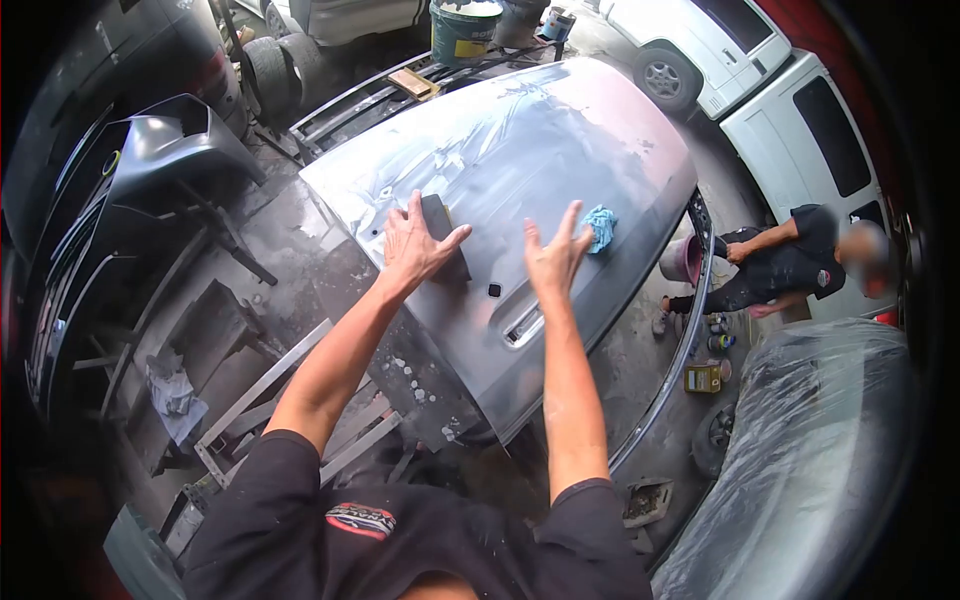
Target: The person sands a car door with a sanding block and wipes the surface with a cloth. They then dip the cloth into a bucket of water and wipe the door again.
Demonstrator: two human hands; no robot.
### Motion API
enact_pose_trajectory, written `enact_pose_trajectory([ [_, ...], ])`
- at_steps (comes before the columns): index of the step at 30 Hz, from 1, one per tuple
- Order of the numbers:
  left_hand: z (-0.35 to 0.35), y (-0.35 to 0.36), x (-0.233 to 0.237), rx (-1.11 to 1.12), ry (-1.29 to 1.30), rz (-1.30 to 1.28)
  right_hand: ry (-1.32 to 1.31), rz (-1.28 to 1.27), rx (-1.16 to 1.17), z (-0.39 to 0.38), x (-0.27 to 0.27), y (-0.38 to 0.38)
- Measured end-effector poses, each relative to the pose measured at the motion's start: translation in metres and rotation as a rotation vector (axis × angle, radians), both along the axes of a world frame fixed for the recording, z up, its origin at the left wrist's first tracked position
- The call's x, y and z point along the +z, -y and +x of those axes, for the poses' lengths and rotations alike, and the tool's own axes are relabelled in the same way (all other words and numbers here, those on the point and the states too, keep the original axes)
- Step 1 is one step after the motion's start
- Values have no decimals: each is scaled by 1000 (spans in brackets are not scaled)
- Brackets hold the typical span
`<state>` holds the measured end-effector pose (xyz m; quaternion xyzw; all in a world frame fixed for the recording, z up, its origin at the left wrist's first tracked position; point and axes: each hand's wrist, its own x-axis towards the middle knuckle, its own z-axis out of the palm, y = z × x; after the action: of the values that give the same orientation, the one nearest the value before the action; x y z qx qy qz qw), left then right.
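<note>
A large car body panel (470,165), grey with a pinkish end and whitish smears, lies flat in front of me. My left hand (415,240) is over its near left part, fingers stretched and thumb spread across a dark sanding block (440,235). Whether the palm presses on the block is hidden. My right hand (556,255) is above the panel, fingers spread, with nothing in it. Just right of those fingers sits a crumpled blue cloth (600,229). Below the hands the panel has a small square hole (494,290) and a slotted recess (521,326).
A person (800,250) at the right holds a pinkish bucket (681,260). Paint buckets (465,30) and a wooden block (414,83) are beyond the panel. Metal stands (290,400), a plastic-covered car (820,440), tins (704,376) and a white vehicle (815,130) surround it.
</note>
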<state>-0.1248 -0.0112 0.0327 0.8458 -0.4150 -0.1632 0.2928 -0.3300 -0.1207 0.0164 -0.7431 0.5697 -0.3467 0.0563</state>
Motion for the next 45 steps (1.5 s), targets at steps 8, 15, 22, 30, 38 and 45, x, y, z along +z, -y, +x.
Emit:
enact_pose_trajectory([
  [8, -13, 27, -36, -471, 264, -169, 61, 208, -157, -72, -46, 104],
  [15, 18, 9, -18, -698, 551, -165, -234, 134, -200, -48, -34, 90],
  [22, 76, 166, -38, -883, 621, -293, -312, -6, -195, -46, -46, 99],
  [30, 72, 425, -79, -431, 755, -356, -293, -28, -150, -49, -50, 102],
  [38, 113, 179, -38, -853, 632, -242, -307, 47, -161, -46, -39, 99],
  [45, 87, 457, -59, -658, 699, -311, -283, 61, -151, -45, -42, 100],
])
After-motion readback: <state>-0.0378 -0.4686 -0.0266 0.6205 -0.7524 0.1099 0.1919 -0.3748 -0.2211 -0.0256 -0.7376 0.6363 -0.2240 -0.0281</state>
